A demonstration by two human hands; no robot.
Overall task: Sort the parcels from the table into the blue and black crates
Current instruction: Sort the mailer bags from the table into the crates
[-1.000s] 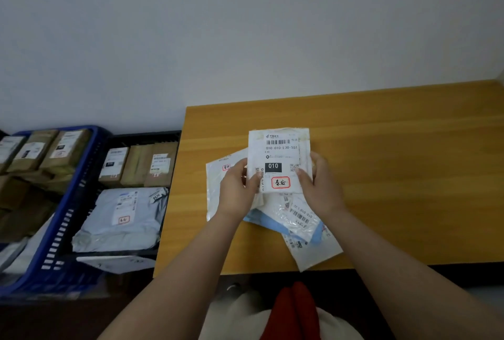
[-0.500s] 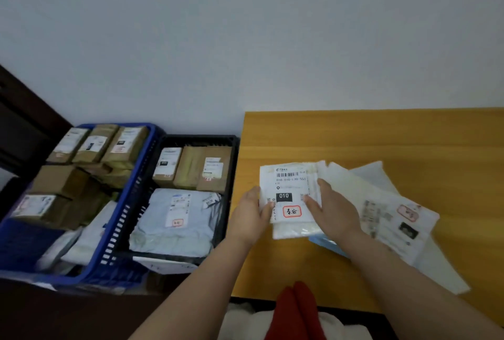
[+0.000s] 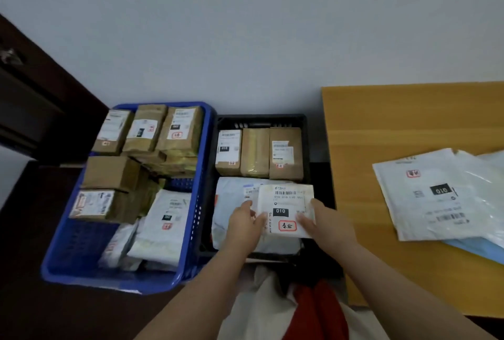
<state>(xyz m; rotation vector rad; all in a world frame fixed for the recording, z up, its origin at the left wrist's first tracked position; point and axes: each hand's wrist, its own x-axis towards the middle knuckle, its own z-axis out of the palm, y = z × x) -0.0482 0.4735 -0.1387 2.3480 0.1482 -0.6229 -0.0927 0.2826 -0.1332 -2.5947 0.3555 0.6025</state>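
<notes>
Hands [image 3: 289,221] around parcel [image 3: 286,203], fingertips hidden.

Blue crate [image 3: 203,203], black crate [image 3: 308,143], orange-tan table [image 3: 395,110]

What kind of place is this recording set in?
Probably a small parcel-sorting spot in a plain room: a blue crate and a black crate filled with labelled parcels, beside a wooden table holding mailers.

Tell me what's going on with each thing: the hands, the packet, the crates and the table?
Left hand: pinches the packet's left edge.
Right hand: pinches its right edge.
White packet: held over the black crate.
Black crate: partly filled.
Blue crate: nearly full.
Table: mailers still on it.
</notes>
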